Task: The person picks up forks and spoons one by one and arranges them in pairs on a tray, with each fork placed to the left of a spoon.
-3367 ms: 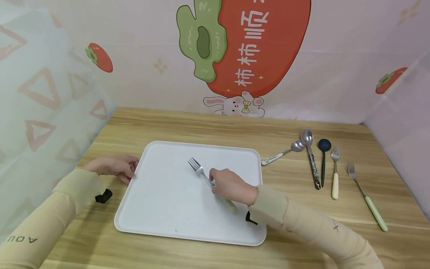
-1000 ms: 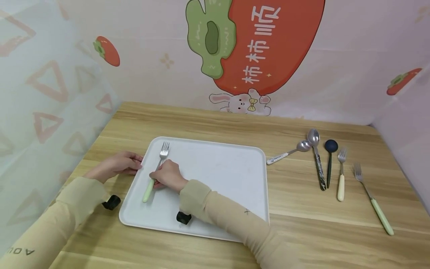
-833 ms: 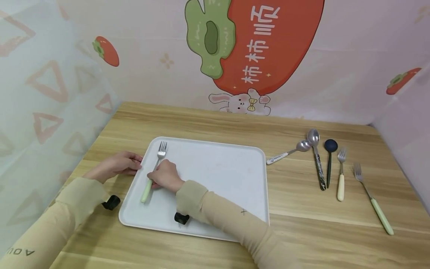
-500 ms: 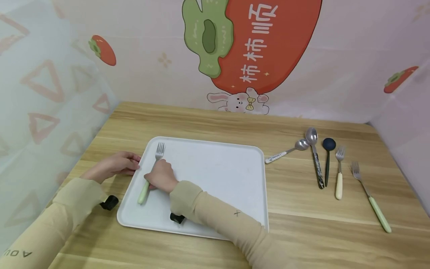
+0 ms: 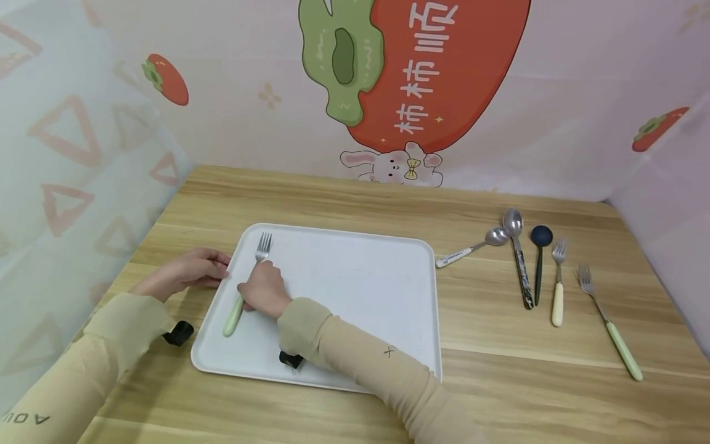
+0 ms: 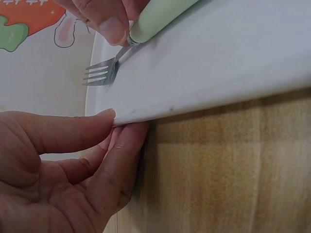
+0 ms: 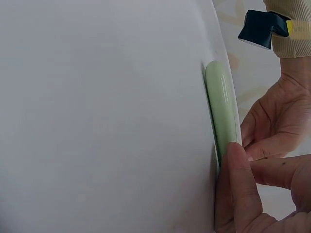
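A white rectangular tray [image 5: 355, 296] lies on the wooden table. My left hand [image 5: 188, 269] pinches its left rim; in the left wrist view the thumb lies over the edge and fingers [image 6: 119, 167] are beneath it. Over the tray's left side, my right hand [image 5: 267, 290] holds a fork with a pale green handle [image 5: 233, 317]. The fork runs along the left rim, tines toward the back. In the right wrist view, the rounded handle end [image 7: 221, 97] shows close to the rim, with the right fingertips [image 7: 238, 158] pinching farther along.
Right of the tray lie a white-handled spoon [image 5: 457, 256], a longer spoon with a patterned handle [image 5: 521, 271], a dark round-headed spoon [image 5: 540, 235], a cream-handled fork [image 5: 558, 302] and another green-handled fork [image 5: 622, 348]. A printed cloth wall [image 5: 233, 135] stands behind the table.
The right hand has carried the green-handled fork from the tray's middle to its left side, turning it along the rim. Lately it has shifted slightly farther left. The left hand stays at the rim.
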The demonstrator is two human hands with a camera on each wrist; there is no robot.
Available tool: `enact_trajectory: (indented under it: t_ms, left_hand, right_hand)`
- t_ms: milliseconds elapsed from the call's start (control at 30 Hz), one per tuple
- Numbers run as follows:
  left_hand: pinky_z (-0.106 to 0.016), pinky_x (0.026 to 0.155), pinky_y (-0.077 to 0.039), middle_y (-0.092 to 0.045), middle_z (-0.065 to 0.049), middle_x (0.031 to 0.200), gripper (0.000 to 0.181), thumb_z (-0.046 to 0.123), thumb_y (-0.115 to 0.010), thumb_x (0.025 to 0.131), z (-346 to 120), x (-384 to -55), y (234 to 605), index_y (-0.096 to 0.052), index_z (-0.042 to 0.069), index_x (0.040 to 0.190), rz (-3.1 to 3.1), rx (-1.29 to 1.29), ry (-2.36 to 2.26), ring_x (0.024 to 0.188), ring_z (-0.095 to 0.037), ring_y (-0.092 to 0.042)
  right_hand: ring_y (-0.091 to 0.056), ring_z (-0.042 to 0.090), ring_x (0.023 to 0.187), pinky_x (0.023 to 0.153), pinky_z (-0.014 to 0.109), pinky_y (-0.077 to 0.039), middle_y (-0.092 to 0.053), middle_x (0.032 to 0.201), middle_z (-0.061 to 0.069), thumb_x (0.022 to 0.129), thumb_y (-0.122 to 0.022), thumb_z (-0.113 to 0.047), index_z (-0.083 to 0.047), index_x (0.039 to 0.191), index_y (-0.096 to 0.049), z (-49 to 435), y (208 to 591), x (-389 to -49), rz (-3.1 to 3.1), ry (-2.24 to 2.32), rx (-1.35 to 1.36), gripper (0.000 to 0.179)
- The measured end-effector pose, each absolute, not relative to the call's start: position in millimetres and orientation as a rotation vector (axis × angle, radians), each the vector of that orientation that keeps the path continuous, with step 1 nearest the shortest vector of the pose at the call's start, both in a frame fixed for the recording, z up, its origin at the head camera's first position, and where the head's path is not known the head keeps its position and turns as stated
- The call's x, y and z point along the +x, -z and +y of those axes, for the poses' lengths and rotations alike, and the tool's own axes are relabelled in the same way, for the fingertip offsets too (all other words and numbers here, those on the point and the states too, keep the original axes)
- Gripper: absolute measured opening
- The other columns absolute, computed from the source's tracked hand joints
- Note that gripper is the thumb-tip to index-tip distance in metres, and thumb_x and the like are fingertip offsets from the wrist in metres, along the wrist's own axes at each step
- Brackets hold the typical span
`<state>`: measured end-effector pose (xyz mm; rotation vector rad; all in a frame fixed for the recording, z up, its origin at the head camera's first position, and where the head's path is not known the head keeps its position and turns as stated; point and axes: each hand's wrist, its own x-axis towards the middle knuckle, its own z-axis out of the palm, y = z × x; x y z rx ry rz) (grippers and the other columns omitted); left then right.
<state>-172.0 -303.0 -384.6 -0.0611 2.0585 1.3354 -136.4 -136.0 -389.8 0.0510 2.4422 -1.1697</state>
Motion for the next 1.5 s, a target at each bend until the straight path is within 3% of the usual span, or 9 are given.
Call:
enact_trajectory:
  t_ms: [233,433,667,1000,1500]
  left_hand:
    - [-0.024,0.073,-0.052,-0.052,-0.005,0.088,0.043,-0.002,-0.051,0.087,-301.8,-172.7,385.5,-0.031,-0.021,0.119,2.072,-0.064,-1.329,0.077,-0.008,-0.057]
    - [-0.025,0.073,-0.052,-0.052,-0.005,0.086,0.039,-0.004,-0.05,0.086,-302.7,-170.3,386.8,-0.032,-0.022,0.117,2.087,-0.059,-1.327,0.076,-0.008,-0.056]
    - [-0.023,0.072,-0.052,-0.052,-0.006,0.086,0.04,-0.005,-0.05,0.086,-304.0,-168.4,388.3,-0.031,-0.022,0.117,2.086,-0.07,-1.337,0.076,-0.008,-0.055]
    - [-0.023,0.072,-0.052,-0.051,-0.006,0.088,0.042,-0.003,-0.051,0.086,-300.8,-167.8,382.9,-0.031,-0.022,0.118,2.096,-0.07,-1.311,0.076,-0.007,-0.054]
    - [-0.023,0.072,-0.052,-0.051,-0.007,0.086,0.04,-0.003,-0.052,0.086,-300.4,-171.9,383.8,-0.033,-0.021,0.116,2.092,-0.071,-1.319,0.075,-0.008,-0.054]
  right_hand:
    - [-0.053,0.01,0.04,0.046,0.017,-0.037,-0.054,0.044,0.001,0.083,-0.063,-0.016,-0.006,0.083,-0.048,-128.0,389.3,-136.6,2.415,1.174,-0.068,0.018]
    - [-0.049,0.01,0.039,0.042,0.018,-0.036,-0.052,0.049,0.001,0.083,-0.063,-0.016,-0.004,0.089,-0.047,-118.0,385.2,-130.6,2.402,1.104,-0.169,0.021]
    - [-0.042,0.012,0.051,0.044,0.022,-0.035,-0.044,0.06,0.0,0.084,-0.062,-0.02,-0.006,0.084,-0.049,-97.0,377.7,-124.5,2.465,0.849,-0.42,0.02]
    - [-0.042,0.011,0.05,0.042,0.021,-0.034,-0.045,0.06,-0.001,0.088,-0.058,-0.022,-0.007,0.087,-0.054,-69.5,364.8,-118.0,2.466,0.564,-0.631,0.015]
    - [-0.045,0.014,0.069,0.056,0.023,-0.041,-0.051,0.075,0.002,0.089,-0.057,-0.02,-0.004,0.098,-0.055,-12.3,352.4,-133.1,2.504,0.303,-0.723,0.018]
